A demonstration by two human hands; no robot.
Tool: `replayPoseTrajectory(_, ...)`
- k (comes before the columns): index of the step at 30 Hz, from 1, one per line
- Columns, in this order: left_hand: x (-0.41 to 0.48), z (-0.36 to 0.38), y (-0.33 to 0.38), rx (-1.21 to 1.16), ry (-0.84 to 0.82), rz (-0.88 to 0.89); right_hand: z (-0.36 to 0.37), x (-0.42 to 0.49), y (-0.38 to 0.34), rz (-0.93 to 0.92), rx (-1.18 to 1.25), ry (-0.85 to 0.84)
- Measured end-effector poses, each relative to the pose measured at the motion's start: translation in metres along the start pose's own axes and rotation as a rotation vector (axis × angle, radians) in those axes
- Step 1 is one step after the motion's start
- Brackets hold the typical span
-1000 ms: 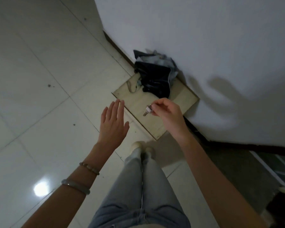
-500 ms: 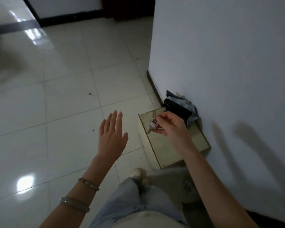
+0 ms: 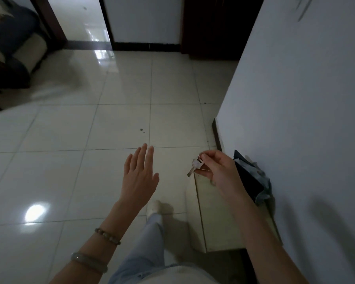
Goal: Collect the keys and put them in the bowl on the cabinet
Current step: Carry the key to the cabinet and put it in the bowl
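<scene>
Keys (image 3: 194,166) pinched between thumb and fingertips of right hand (image 3: 218,170), blade dangling down-left, above pale board (image 3: 217,222) on floor by wall (image 3: 305,99). Left hand (image 3: 138,177) empty, fingers extended, close together, palm down. Pickup apparently done; carry step in hand. Bowl, cabinet out of view; next move calls for turning to find them, firm pinch kept. Dark cloth bundle (image 3: 252,179) on board beside wall, possibly folded clothing. Sofa (image 3: 12,48) far left; doorway (image 3: 80,19) ahead. Tiled floor (image 3: 90,130) open, glossy.
</scene>
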State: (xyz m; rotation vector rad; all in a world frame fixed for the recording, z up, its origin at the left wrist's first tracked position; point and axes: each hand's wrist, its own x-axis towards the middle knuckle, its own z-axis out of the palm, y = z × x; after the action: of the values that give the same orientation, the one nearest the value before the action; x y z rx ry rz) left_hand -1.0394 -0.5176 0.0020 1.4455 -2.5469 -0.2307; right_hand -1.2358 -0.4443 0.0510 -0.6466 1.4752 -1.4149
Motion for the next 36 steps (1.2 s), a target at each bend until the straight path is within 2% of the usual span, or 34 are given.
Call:
replayPoseTrajectory(13, 0.201, -0.006, -0.09, -0.044, 0.016, -0.002, 0.083, 0.205, -0.046, -0.014, 0.026, 0.002)
replayPoseTrajectory(20, 0.321, -0.021, -0.133, -0.036, 0.025, 0.087, 0.124, 0.312, -0.085, -0.074, 0.043, 0.064)
replayPoseTrajectory(29, 0.464, -0.004, -0.155, -0.03, 0.0, 0.152, 0.137, 0.447, -0.115, -0.086, 0.057, 0.145)
replayPoseTrajectory(36, 0.617, 0.009, -0.156, -0.012, 0.03, 0.159, 0.124, 0.583, -0.155, -0.114, 0.074, 0.166)
